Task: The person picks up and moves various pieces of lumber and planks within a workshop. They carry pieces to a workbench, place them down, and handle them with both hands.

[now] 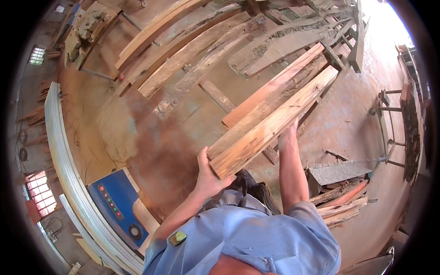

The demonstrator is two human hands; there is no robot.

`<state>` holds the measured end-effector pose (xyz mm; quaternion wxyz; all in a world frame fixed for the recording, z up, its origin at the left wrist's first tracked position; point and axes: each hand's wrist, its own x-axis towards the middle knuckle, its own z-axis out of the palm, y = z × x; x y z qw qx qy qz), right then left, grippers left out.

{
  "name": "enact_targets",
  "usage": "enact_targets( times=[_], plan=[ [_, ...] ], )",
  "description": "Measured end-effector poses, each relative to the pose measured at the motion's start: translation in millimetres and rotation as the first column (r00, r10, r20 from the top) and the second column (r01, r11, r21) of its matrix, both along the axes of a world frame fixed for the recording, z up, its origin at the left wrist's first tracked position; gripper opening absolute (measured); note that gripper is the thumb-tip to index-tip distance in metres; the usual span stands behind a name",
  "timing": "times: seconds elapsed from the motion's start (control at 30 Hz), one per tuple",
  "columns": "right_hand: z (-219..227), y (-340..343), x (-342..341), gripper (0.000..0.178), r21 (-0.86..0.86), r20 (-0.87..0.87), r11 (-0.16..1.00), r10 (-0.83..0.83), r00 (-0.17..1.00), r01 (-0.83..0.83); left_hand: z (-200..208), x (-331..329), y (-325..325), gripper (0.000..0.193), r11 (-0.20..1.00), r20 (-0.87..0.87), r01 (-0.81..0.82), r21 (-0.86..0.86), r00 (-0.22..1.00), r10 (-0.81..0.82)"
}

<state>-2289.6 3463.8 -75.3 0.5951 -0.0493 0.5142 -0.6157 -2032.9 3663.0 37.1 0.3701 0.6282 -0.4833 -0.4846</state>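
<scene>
Head view: pale plank (pixel 270 124) slants across the middle, near end close to the blue shirt (pixel 247 238).
Left hand (pixel 210 178): grip wrapped around the plank's near end, arm bent.
Right hand (pixel 288 133): arm reaching forward to the plank's right edge; fingers hidden behind it, closure impossible to tell.
Blue shirt: cut off below.

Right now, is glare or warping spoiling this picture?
Head view: glare blows out the upper right; the window at lower left is overexposed; the metal rail bows, likely fisheye distortion; black fills the corners; the central plank looks clear.
</scene>
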Motion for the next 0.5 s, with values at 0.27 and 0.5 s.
enact_targets(
  times=[0.27, 0.5],
  plan=[
    [44, -1, -5, 0.073, 0.013, 0.076, 0.995, -0.095, 0.993, 0.095, -19, -21, -17, 0.109, 0.993, 0.191, 0.034, -0.117, 0.981, -0.012],
    [38, 26, -25, 0.06, 0.053, -0.073, 0.997, 0.064, 0.995, -0.061, -21, -15, -13, 0.105, 0.98, 0.364, 0.148, -0.132, 0.927, -0.091]
  ],
)
